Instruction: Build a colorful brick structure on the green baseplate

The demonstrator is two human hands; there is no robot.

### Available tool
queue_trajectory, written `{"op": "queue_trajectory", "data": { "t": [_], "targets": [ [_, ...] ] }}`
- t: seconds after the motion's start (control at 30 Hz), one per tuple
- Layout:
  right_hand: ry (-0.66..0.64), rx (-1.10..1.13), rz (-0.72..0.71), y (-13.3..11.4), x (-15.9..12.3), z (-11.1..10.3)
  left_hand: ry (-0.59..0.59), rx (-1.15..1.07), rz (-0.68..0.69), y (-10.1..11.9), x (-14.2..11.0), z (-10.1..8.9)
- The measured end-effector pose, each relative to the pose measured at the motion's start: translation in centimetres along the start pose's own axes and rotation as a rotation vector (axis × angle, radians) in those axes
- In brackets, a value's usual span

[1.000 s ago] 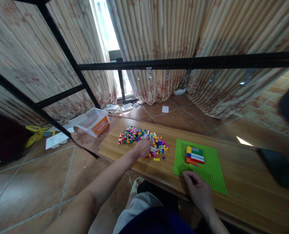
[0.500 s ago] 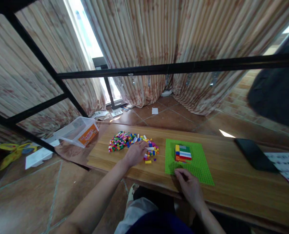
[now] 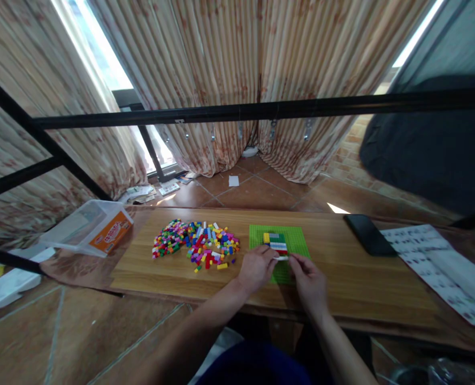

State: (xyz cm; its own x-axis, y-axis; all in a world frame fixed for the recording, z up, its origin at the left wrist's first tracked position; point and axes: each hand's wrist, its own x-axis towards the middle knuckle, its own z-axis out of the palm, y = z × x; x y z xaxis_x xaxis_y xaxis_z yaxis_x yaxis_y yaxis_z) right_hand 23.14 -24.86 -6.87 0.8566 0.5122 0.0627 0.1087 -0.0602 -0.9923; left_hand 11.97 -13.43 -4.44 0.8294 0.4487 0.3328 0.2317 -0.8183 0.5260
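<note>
A white building brick (image 3: 281,258) spans the gap between my two hands, just in front of the brick stack. My left hand (image 3: 257,268) pinches its left end. At the other end, the thumb and fingers of my right hand (image 3: 308,277) are closed on it. Behind the hands, the stack of yellow, grey, green, white and red bricks (image 3: 277,243) stands on a green baseplate (image 3: 299,240). My hands hide the stack's near side and part of the baseplate.
Loose coloured bricks (image 3: 209,240) lie in a heap on the wooden table (image 3: 157,280), left of the baseplate. A clear plastic box (image 3: 81,230) with an orange label stands at the far left. To the right are a black phone (image 3: 369,235) and a printed sheet (image 3: 418,251).
My left hand has come right from the brick heap to the baseplate with the white brick. My right hand has moved up to meet it. The view has swung to the right.
</note>
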Motion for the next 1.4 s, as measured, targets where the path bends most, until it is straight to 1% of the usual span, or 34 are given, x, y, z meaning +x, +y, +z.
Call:
{"op": "queue_trajectory", "data": {
  "t": [0.13,0.3,0.4,0.53,0.67,0.73,0.83,1.03,1.1,1.17,1.3,1.4],
  "targets": [
    [-0.009,-0.005,0.033,-0.2,0.9,0.6,0.026,0.049,0.028,-0.3,0.7,0.3],
    [0.000,-0.017,0.046,0.4,1.7,0.8,0.056,0.050,0.032,-0.6,1.0,0.8],
    [0.002,-0.023,0.046,0.8,2.0,0.8,0.095,-0.006,-0.013,-0.9,0.7,1.1],
    [0.006,-0.012,0.058,0.8,2.0,0.9,0.195,-0.141,-0.096,-1.2,0.0,1.0],
    [0.011,-0.006,0.094,0.7,1.9,1.0,0.282,-0.287,-0.221,-1.3,-0.4,0.8],
    [0.011,-0.009,0.106,0.7,1.8,1.0,0.280,-0.331,-0.310,-1.3,-0.3,0.9],
    [0.015,-0.013,0.116,0.6,1.8,1.0,0.241,-0.366,-0.430,-1.2,0.3,1.2],
    [0.030,0.006,0.148,0.4,2.0,1.1,0.202,-0.395,-0.563,-0.8,1.6,1.3],
    [0.034,0.013,0.159,0.5,2.0,1.1,0.187,-0.404,-0.585,-0.7,1.8,1.2],
    [0.033,0.017,0.170,0.5,2.0,1.0,0.198,-0.405,-0.588,-0.7,1.8,1.2],
    [0.017,0.033,0.195,0.7,2.3,0.9,0.232,-0.382,-0.565,-0.5,1.5,1.6],
    [-0.003,0.049,0.213,0.7,2.5,0.7,0.225,-0.360,-0.562,-0.4,1.4,1.7]
  ]
}}
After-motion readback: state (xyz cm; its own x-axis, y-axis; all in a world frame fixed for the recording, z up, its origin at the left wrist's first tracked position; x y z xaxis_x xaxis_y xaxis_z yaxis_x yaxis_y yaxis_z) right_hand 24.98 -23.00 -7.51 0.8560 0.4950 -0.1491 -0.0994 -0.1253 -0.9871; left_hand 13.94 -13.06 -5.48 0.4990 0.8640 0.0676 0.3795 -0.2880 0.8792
